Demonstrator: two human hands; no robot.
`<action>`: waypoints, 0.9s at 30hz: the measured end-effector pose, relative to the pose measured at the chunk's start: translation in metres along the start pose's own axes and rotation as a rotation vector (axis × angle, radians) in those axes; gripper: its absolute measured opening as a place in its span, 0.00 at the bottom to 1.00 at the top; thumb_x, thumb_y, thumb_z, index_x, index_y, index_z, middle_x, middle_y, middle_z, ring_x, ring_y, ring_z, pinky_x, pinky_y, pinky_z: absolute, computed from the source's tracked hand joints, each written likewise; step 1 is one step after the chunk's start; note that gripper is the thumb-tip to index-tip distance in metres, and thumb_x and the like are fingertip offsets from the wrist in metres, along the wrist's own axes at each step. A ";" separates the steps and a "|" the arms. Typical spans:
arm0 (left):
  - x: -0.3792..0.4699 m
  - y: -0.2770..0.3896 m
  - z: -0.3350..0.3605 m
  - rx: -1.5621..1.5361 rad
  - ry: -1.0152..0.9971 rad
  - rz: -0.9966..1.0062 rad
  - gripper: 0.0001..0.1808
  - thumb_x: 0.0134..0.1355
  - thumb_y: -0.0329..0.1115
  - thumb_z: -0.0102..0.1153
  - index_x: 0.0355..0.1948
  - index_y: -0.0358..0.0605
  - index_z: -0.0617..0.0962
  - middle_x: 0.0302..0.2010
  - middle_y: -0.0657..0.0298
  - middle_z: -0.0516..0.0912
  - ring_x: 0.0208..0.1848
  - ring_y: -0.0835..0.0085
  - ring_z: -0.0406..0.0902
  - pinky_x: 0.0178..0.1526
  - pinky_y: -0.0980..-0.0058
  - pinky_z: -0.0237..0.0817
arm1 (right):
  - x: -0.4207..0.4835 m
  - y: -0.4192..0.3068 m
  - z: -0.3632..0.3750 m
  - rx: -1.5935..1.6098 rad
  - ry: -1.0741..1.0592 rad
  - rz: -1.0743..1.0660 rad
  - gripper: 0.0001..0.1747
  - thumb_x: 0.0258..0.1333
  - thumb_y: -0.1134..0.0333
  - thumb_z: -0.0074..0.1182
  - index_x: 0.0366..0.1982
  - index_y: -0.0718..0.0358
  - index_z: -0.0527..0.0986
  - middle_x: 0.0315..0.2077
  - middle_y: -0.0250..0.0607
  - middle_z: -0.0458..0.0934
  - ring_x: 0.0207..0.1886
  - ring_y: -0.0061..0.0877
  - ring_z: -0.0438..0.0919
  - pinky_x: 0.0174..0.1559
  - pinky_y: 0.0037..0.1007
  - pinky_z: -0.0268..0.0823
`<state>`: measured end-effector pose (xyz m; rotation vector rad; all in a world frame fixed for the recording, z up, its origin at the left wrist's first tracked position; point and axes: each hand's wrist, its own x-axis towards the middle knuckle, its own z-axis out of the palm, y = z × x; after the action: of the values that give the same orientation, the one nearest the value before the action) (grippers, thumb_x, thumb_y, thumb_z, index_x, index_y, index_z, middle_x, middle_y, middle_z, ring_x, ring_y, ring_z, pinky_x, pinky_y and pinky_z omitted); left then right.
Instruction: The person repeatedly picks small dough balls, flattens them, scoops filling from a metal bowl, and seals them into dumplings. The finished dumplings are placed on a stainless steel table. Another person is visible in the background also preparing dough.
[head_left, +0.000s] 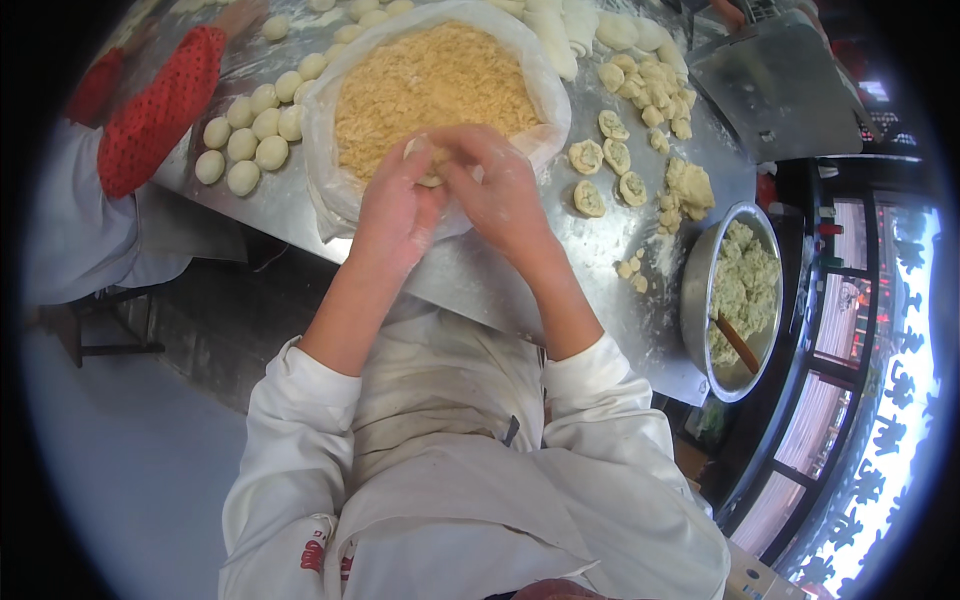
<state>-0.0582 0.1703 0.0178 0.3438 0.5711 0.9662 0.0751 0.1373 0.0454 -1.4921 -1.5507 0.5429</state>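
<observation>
Both my hands meet over the near edge of a plastic-lined container of golden crumbly filling (439, 71). Between the fingers of my left hand (401, 195) and my right hand (491, 180) is a piece of pale dough (429, 178), largely covered by them. Several small dough cups with greenish filling (587, 157) lie to the right on the metal table (480, 289). Beyond them is a heap of small dough pieces (637, 82), with a larger dough lump (688, 187) nearer. Rows of round dough balls (242, 144) sit left of the container.
A steel bowl of pale green filling (742, 292) with a wooden-handled utensil (736, 343) stands at the table's right edge. Dough rolls (551, 34) and a metal panel (780, 86) are at the back. At left, a co-worker's red sleeve (161, 112) reaches over the table.
</observation>
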 end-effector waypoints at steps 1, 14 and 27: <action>0.000 0.001 -0.001 0.000 0.010 -0.007 0.19 0.81 0.32 0.48 0.68 0.36 0.71 0.62 0.54 0.78 0.63 0.64 0.79 0.68 0.59 0.72 | -0.002 -0.001 -0.002 0.036 0.018 0.056 0.17 0.61 0.72 0.65 0.52 0.62 0.85 0.42 0.40 0.84 0.42 0.28 0.83 0.44 0.29 0.75; 0.022 -0.021 -0.043 -0.040 -0.156 0.048 0.22 0.77 0.27 0.55 0.70 0.44 0.73 0.51 0.56 0.85 0.53 0.69 0.84 0.56 0.69 0.79 | -0.009 0.029 0.034 -0.241 0.183 -0.039 0.08 0.56 0.71 0.61 0.38 0.63 0.84 0.35 0.49 0.84 0.41 0.47 0.83 0.45 0.43 0.76; 0.035 0.019 -0.066 0.180 -0.082 0.053 0.31 0.77 0.31 0.59 0.76 0.38 0.65 0.71 0.46 0.72 0.72 0.58 0.73 0.74 0.60 0.70 | 0.006 0.015 0.020 0.698 0.350 0.177 0.09 0.48 0.79 0.64 0.35 0.70 0.82 0.31 0.48 0.83 0.38 0.38 0.84 0.41 0.35 0.75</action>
<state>-0.0947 0.2111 -0.0359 0.5599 0.5778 0.9494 0.0682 0.1507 0.0249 -1.1011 -0.8325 0.7789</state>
